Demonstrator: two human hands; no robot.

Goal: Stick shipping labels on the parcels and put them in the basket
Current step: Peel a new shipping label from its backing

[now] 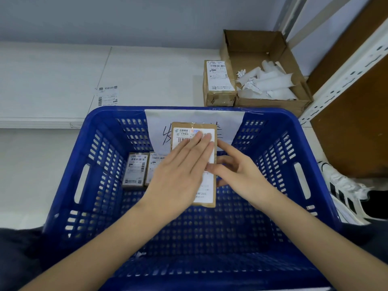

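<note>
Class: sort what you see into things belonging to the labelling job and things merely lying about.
Job: held parcel; its label; blue basket; two parcels inside; labelled parcel on the table; both hands.

Lying about: cardboard box of paper scraps; loose label; shoe.

Brown cardboard parcel [210,164] with white shipping label [196,134] on top — held above blue perforated basket [273,164]. Two labelled parcels [135,171] side by side on basket floor — far left.

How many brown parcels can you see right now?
4: one parcel in the hands above the blue basket, two parcels on the basket floor, one beside the open carton. Hands may hide more.
</note>
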